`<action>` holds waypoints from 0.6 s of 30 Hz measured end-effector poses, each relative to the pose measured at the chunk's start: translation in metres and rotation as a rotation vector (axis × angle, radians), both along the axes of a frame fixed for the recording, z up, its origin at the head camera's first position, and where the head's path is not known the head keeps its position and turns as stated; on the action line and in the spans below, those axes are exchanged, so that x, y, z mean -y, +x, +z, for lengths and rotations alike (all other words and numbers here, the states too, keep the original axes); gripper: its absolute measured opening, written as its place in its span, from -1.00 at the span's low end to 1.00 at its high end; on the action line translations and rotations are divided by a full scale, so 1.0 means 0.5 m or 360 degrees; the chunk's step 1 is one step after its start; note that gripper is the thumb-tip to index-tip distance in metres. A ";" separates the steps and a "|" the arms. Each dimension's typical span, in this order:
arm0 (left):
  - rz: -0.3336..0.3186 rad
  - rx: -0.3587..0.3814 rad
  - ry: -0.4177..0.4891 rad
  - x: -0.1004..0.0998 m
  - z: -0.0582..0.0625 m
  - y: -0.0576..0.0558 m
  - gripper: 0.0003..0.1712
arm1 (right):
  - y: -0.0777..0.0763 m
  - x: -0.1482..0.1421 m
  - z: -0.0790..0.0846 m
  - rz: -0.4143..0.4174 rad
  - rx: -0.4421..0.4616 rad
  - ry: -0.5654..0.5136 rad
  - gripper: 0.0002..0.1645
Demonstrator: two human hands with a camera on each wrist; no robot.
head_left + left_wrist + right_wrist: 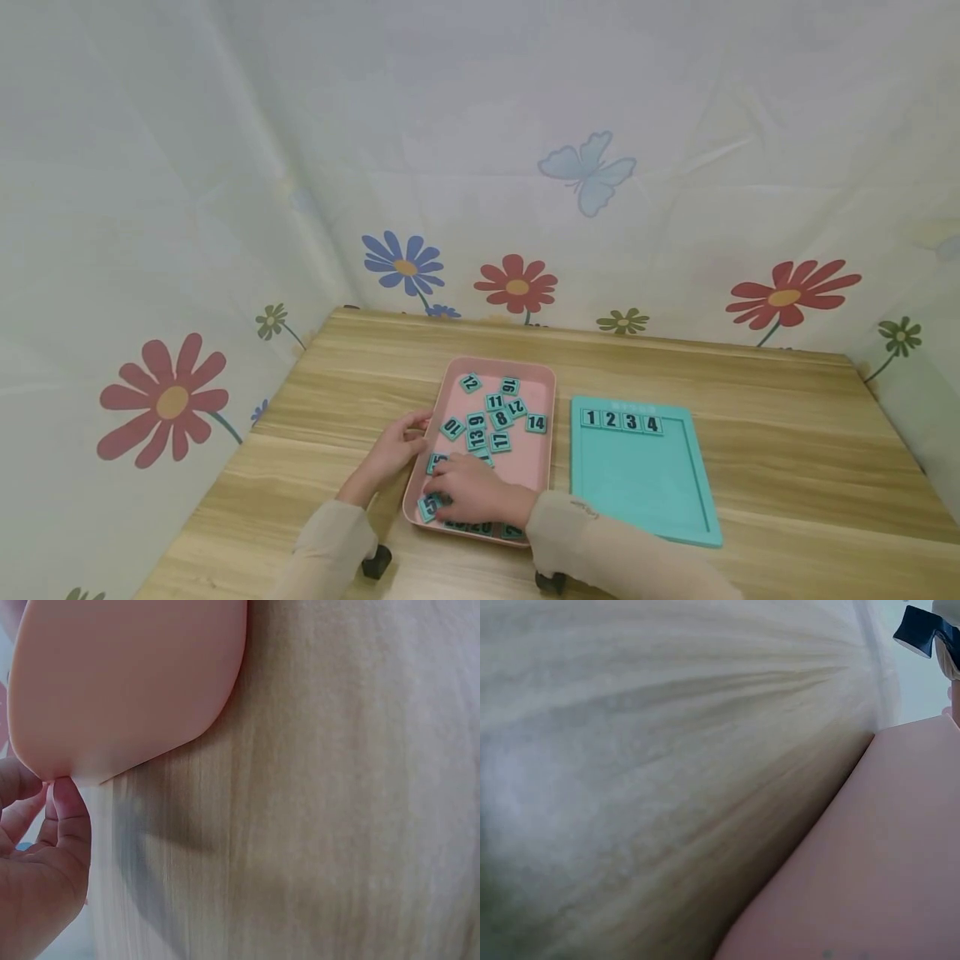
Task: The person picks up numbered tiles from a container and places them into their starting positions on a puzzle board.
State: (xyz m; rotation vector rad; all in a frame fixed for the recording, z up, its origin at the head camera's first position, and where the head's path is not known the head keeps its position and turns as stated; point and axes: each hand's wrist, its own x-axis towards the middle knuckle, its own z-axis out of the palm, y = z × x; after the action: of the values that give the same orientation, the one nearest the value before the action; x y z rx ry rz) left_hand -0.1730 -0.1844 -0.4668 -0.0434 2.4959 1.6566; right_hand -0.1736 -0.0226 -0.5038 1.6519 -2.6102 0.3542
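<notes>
On a wood-grain table sits a pink tray, holding loose turquoise number tiles, among them 11, 12, 14 and 17. The left hand is at the tray's left rim; the head view leaves its grip unclear, but the left wrist view shows thumb and finger pinching the tray's edge.

Apart from it, the right hand reaches over the tray's near-left part, fingers bent down beside a slanted tile. Whether they hold anything cannot be told: the head view hides some fingertips, and the right wrist view shows instead the tray's smooth outer wall and a black wrist piece beyond it.

Right of the tray, seen by the head camera alone, a turquoise board bears tiles 1, 2, 3 and 4 in a row. Behind the tray hangs a pale curtain printed with flowers and a blue butterfly.
</notes>
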 end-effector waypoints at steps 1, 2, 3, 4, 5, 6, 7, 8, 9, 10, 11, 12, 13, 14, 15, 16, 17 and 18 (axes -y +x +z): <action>-0.0002 -0.0001 0.0001 0.001 -0.001 0.000 -0.46 | 0.000 0.001 0.001 -0.0007 0.0007 0.0009 -0.64; -0.0004 -0.0003 0.0001 0.001 0.000 0.000 -0.46 | 0.001 0.002 0.002 -0.0011 0.0009 0.0016 -0.64; -0.0003 -0.0004 -0.0002 0.000 0.001 0.001 -0.46 | 0.001 0.002 0.002 -0.0011 0.0008 0.0019 -0.64; -0.0003 -0.0004 -0.0003 0.000 0.002 0.002 -0.46 | 0.001 0.002 0.002 -0.0007 -0.0003 0.0021 -0.65; -0.0002 -0.0003 -0.0003 -0.001 0.003 0.003 -0.46 | 0.000 0.002 0.001 -0.0001 -0.0013 0.0021 -0.65; 0.0001 -0.0003 -0.0004 -0.001 0.004 0.003 -0.46 | 0.000 0.001 0.001 0.0007 -0.0025 0.0020 -0.65; 0.0004 -0.0001 -0.0004 -0.002 0.004 0.003 -0.46 | -0.001 0.000 0.001 0.0016 -0.0032 0.0013 -0.65; 0.0008 0.0001 -0.0003 -0.001 0.003 0.003 -0.46 | -0.001 -0.001 0.001 0.0025 -0.0044 0.0004 -0.65; 0.0011 0.0003 0.0001 0.000 0.000 0.001 -0.46 | -0.002 -0.003 0.001 0.0033 -0.0056 -0.0007 -0.64; 0.0011 0.0000 0.0007 0.000 -0.004 -0.001 -0.46 | -0.002 -0.005 0.001 0.0039 -0.0063 -0.0017 -0.64; 0.0015 0.0000 0.0014 0.002 -0.010 -0.005 -0.46 | -0.003 -0.008 0.003 0.0042 -0.0059 -0.0033 -0.64; 0.0020 -0.0002 0.0018 0.004 -0.017 -0.009 -0.46 | -0.004 -0.012 0.005 0.0045 -0.0060 -0.0050 -0.64; 0.0023 -0.0004 0.0021 0.006 -0.025 -0.012 -0.46 | -0.004 -0.016 0.007 0.0044 -0.0058 -0.0065 -0.63; 0.0029 -0.0002 0.0024 0.008 -0.034 -0.017 -0.46 | -0.005 -0.021 0.009 0.0041 -0.0056 -0.0079 -0.64; 0.0036 -0.0003 0.0021 0.010 -0.041 -0.020 -0.46 | -0.006 -0.027 0.013 0.0036 -0.0047 -0.0090 -0.63; 0.0043 -0.0004 0.0017 0.012 -0.048 -0.024 -0.45 | -0.007 -0.034 0.017 0.0029 -0.0031 -0.0100 -0.62; 0.0050 -0.0001 0.0017 0.014 -0.054 -0.027 -0.45 | -0.008 -0.041 0.023 0.0018 -0.0005 -0.0106 -0.62; 0.0055 -0.0004 0.0009 0.014 -0.059 -0.029 -0.45 | -0.009 -0.049 0.027 0.0006 0.0009 -0.0107 -0.62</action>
State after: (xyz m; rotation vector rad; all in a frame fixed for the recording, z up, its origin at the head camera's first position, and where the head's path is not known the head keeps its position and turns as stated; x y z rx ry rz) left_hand -0.1875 -0.1917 -0.4963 -0.0844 2.5057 1.6780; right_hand -0.1781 0.0018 -0.4901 1.6378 -2.5693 0.4421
